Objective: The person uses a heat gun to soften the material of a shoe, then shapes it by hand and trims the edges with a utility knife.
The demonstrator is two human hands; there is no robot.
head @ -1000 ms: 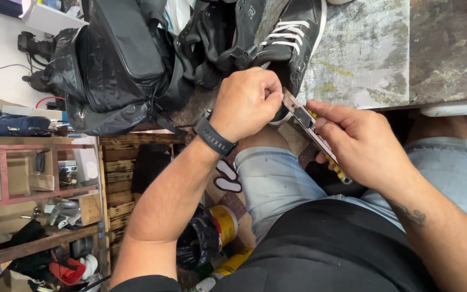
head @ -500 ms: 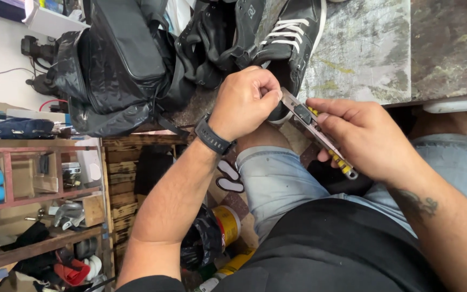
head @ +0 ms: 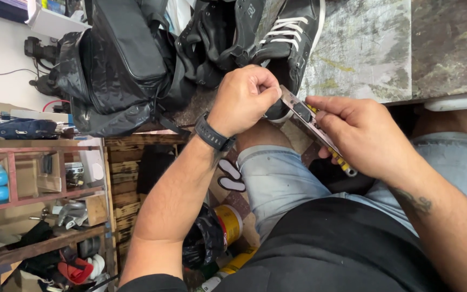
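My right hand (head: 360, 135) grips a long flat utility knife (head: 312, 121) with a metal body and yellow markings, held slanted over my lap. My left hand (head: 244, 97), with a black band on its wrist, is closed in a fist around the knife's upper end, fingers pinched at the tip. Just behind the hands a black sneaker with white laces (head: 287, 38) lies on the stained worktop (head: 363, 48). The knife's blade end is hidden under my left fingers.
A black bag (head: 114, 70) and dark straps crowd the bench beside the sneaker. Wooden shelves (head: 39, 189) with tools and blue shoe forms stand on the left. Cans and a black plastic bag (head: 204, 243) sit on the floor by my jeans-clad knees.
Both hands have shifted slightly, and the knife has tilted a little in my right hand. The left fist stays closed on its upper end.
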